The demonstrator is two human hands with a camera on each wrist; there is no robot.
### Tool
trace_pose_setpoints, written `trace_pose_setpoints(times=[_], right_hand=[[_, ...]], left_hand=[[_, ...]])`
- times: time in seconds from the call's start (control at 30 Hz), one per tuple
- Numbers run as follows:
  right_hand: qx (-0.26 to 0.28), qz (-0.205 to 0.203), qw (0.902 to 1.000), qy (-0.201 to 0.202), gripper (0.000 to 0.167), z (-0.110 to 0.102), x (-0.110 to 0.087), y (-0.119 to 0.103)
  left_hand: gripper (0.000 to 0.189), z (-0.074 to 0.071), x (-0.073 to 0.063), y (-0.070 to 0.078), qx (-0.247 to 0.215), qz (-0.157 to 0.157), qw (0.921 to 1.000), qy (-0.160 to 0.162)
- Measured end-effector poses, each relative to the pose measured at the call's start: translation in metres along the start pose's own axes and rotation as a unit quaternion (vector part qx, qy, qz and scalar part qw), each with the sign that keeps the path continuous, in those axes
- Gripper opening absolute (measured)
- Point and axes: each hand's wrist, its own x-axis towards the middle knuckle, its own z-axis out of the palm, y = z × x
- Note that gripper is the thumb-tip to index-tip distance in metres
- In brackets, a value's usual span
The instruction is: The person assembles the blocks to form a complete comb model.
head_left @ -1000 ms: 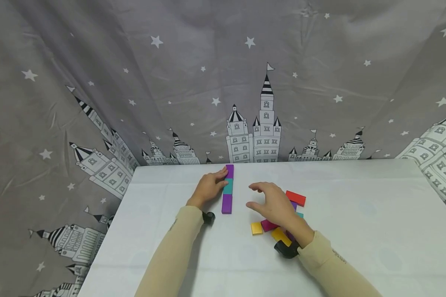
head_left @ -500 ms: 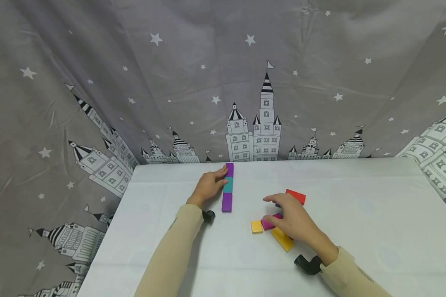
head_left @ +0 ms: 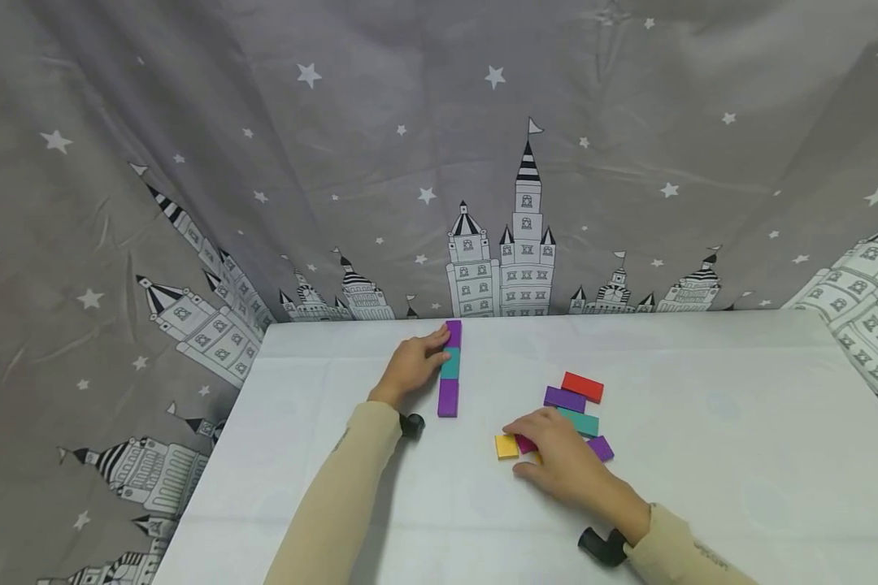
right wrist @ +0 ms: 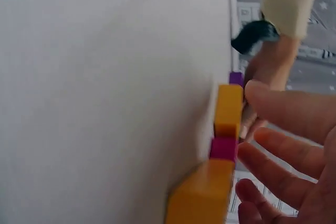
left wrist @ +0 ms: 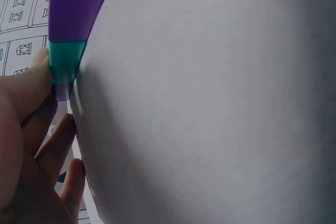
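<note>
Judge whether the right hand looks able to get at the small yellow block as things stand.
Probably yes: the right hand is open close beside the small yellow block, and nothing covers its top.

Head view: soft, even light brightens the white table (head_left: pixel 739 455); the grey curtain (head_left: pixel 380 41) looks duller, its castles (head_left: pixel 212 341) leaning outward near the edges. Both wrist views are dimmer, slightly blurred, with soft shadows beside the blocks (right wrist: pixel 229 109).
</note>
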Motion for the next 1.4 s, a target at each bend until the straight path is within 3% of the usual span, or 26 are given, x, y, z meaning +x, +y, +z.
trace_pose_setpoints(times=[0.2, 0.4, 0.93, 1.4], right_hand=[[-0.026, -0.026, 0.9993, -0.003, 0.04, 0.006, 0.001, -0.002], [-0.044, -0.018, 0.9988, 0.01, 0.035, 0.006, 0.004, -0.005], [-0.015, -0.016, 0.9995, 0.022, 0.033, 0.007, 0.012, -0.005], [0.015, -0.028, 0.9992, 0.023, 0.031, 0.005, 0.022, -0.02]], left_hand=[[0.048, 0.0, -0.002, 0.002, -0.006, 0.002, 1.0, 0.0], [0.048, 0.0, -0.003, 0.003, -0.008, 0.001, 1.0, 0.004], [0.048, -0.002, -0.003, 0.001, 0.0, -0.006, 1.0, 0.0], [0.049, -0.001, -0.003, 0.003, -0.006, -0.006, 1.0, 0.002]])
